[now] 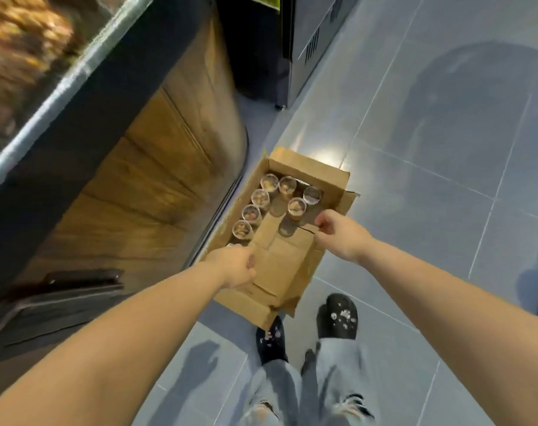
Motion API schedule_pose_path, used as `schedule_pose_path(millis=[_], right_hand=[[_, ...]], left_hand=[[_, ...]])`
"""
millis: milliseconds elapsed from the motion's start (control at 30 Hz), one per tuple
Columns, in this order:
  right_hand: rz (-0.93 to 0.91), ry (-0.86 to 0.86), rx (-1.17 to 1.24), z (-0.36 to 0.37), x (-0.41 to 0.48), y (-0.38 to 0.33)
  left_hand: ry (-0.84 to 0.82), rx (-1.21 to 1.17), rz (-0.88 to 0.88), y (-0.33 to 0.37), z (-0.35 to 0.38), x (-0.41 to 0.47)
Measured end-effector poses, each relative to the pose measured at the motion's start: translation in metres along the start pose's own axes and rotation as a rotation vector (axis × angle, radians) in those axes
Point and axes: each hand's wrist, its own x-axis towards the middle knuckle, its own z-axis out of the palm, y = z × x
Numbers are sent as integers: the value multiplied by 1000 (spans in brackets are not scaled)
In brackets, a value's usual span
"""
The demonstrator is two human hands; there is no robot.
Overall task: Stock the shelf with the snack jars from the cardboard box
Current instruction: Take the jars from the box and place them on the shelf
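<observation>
Your cardboard box (310, 176) lies open on the grey tiled floor (415, 210) at the centre of the frame, just beside the wood-fronted counter (169, 149). The snack jars (297, 207) stand upright in its upper and left parts. Your left hand (234, 265) is over the box's lower left edge and your right hand (338, 232) over its right side. Both have their fingers curled under, so you cannot tell whether either grips anything.

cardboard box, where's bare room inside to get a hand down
The cardboard box has bare floor in its near half, between the left-wall column of snack jars and the right wall. Far end is crowded with jars.
</observation>
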Motion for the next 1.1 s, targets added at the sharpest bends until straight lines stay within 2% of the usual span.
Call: schedule_pose_path(millis=[167,267,433,600,767,967,1100], right_hand=[[-35,-96,-199,35,113,48],[-100,-111,-322,64,175,74],[-243,26,-608,114,262,115],[-313,129,-830,143,328,138],[-326,165,-949,157,351,151],[-398,199,-893,163,341,160],[-423,181,-853,166,321,160]], left_hand=[[222,-90,-81,-24,11,104],[229,-53,-164,-50,31,167],[177,275,-257,-77,72,262],[147,626,-164,-73,107,316],[99,593,-206,-81,109,329],[81,495,-271,-79,123,329],[125,528,-270,-79,123,320]])
